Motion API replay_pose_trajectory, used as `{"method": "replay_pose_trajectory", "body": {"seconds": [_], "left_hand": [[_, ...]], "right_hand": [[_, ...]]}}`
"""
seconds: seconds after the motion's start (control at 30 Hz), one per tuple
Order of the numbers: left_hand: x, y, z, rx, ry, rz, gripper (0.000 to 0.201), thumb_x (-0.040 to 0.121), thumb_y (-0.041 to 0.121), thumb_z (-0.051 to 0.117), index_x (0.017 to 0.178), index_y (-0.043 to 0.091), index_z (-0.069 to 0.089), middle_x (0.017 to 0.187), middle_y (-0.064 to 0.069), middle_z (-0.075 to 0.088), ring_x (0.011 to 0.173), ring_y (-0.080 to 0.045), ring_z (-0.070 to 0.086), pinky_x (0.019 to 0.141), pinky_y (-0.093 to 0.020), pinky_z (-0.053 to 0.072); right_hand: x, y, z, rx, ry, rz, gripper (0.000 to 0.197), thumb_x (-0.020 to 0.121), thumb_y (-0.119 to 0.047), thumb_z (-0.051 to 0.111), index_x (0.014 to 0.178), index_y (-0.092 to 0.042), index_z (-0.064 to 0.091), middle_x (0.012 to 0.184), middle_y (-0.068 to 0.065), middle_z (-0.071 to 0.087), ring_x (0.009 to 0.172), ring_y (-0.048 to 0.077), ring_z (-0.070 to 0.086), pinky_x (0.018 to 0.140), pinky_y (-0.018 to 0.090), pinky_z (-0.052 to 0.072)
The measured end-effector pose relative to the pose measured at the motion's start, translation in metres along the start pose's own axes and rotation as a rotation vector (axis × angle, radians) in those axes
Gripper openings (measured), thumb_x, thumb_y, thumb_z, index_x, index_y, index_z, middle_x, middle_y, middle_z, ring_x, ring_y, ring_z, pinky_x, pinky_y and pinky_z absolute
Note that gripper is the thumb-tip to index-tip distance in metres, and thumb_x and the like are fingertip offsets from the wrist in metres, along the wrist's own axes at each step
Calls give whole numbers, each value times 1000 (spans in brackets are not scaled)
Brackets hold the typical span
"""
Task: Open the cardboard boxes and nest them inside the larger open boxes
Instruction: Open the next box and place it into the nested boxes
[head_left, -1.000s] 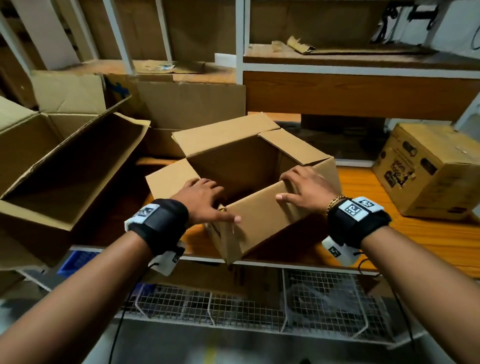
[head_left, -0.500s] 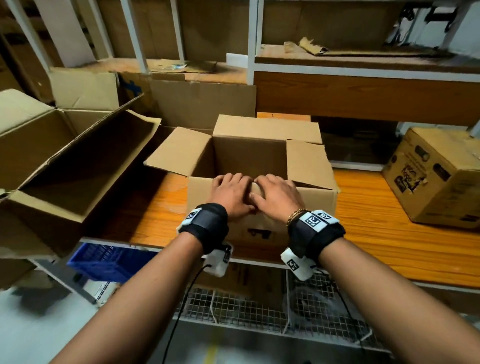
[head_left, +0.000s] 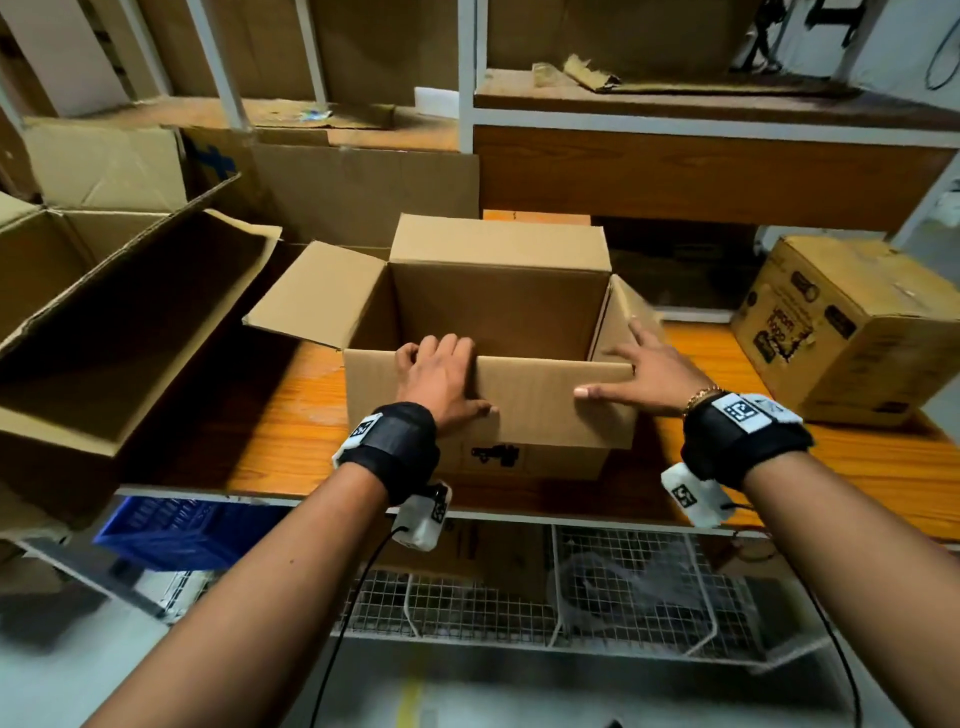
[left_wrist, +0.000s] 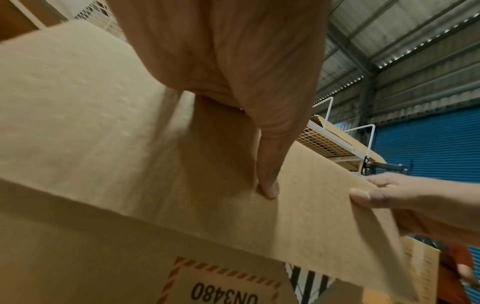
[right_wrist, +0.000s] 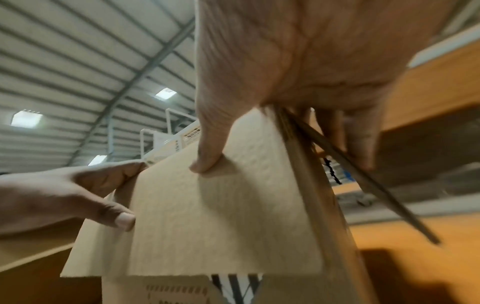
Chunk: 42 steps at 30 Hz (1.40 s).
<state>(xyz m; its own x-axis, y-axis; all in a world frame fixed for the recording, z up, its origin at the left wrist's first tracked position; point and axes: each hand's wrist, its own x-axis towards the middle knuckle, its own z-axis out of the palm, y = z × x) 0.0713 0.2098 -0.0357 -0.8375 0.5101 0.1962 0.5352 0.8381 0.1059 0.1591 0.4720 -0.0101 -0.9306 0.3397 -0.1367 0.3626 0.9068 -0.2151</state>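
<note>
A small open cardboard box (head_left: 498, 291) stands on the orange wooden shelf (head_left: 810, 467), its left, back and right flaps standing outward. Its near flap (head_left: 540, 400) is folded down over the front wall. My left hand (head_left: 441, 374) grips the fold of that flap, fingers hooked inside the box, thumb (left_wrist: 270, 181) on the outer face. My right hand (head_left: 649, 369) lies at the front right corner with its thumb (right_wrist: 207, 156) pressing the near flap (right_wrist: 221, 226) and straight fingers against the right flap (head_left: 623, 312). A larger open box (head_left: 130, 332) lies tilted at the left.
A closed printed box (head_left: 841, 327) sits on the shelf at the right. Flattened cardboard (head_left: 363, 192) leans behind the small box. Below the shelf edge are a blue crate (head_left: 176, 530) and a white wire basket (head_left: 597, 597). An upper shelf (head_left: 701, 171) overhangs at the back right.
The box was turned square to me. My hands, together at the middle of the near flap half a second ago, have spread apart; the right one slid to the right corner and flap.
</note>
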Motion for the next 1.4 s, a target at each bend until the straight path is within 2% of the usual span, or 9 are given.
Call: {"method": "replay_pose_trajectory", "body": {"seconds": [0.13,0.33,0.53,0.73,0.87,0.97,1.07,1.27,1.4], "left_hand": [[0,2,4,0,48,4,63,76,60,67,122,25,43,121,1,47,114,-22,40,103,-44,23],[1,-6,-8,-11,-30,-21,71,75,51,69,133,23,39,136,-4,42,132,-28,30,117,-49,12],[-37,49,0,-99,-125,124,79,76,46,58,146,28,26,153,-1,22,147,-26,1,109,-71,-7],[-31,14,-13,-184,-123,105,51,90,59,31,124,24,45,139,-2,44,139,-23,25,111,-70,-3],[-27,-45,-22,-121,-132,69,72,77,85,7,95,29,48,131,-3,52,138,-22,31,115,-59,8],[-31,-66,-35,-22,-211,-23,84,79,84,8,123,28,53,153,-6,31,148,-22,10,118,-54,9],[-40,-61,-49,13,-282,-173,81,84,82,20,149,34,28,163,-2,4,150,-26,1,117,-57,10],[-70,-64,-73,-155,-296,-397,87,83,77,41,152,27,22,156,-14,22,140,-33,31,112,-42,30],[-104,-54,-75,-10,-191,-487,88,79,83,37,150,32,25,157,-9,23,142,-29,25,112,-51,30]], "right_hand": [[-1,2,18,214,195,-23,94,55,-86,66,120,-18,69,165,-7,13,138,28,38,105,43,44],[-29,-22,20,-74,298,70,99,54,-102,37,110,-27,70,153,2,39,118,29,56,83,36,51],[-58,-78,41,-183,240,65,78,78,-85,29,121,-30,63,156,18,32,117,38,56,92,40,43],[-51,-52,6,-286,318,-48,67,91,-71,12,126,-34,54,130,7,50,117,29,46,90,44,38],[-25,-31,-21,-380,189,-84,59,91,-71,25,133,-40,52,148,2,39,132,28,35,100,46,32],[-10,-24,-27,-227,84,-95,53,89,-72,35,129,-42,53,143,2,42,131,28,39,101,47,33],[3,-22,-31,-12,100,-50,63,84,-65,57,134,-29,47,140,8,40,126,30,47,99,44,43],[27,-12,-42,209,145,48,89,80,-46,74,150,-21,26,148,14,34,131,33,43,105,44,39],[31,-11,-33,318,199,28,79,80,-40,76,145,-23,35,147,12,31,126,32,47,103,44,41]]}}
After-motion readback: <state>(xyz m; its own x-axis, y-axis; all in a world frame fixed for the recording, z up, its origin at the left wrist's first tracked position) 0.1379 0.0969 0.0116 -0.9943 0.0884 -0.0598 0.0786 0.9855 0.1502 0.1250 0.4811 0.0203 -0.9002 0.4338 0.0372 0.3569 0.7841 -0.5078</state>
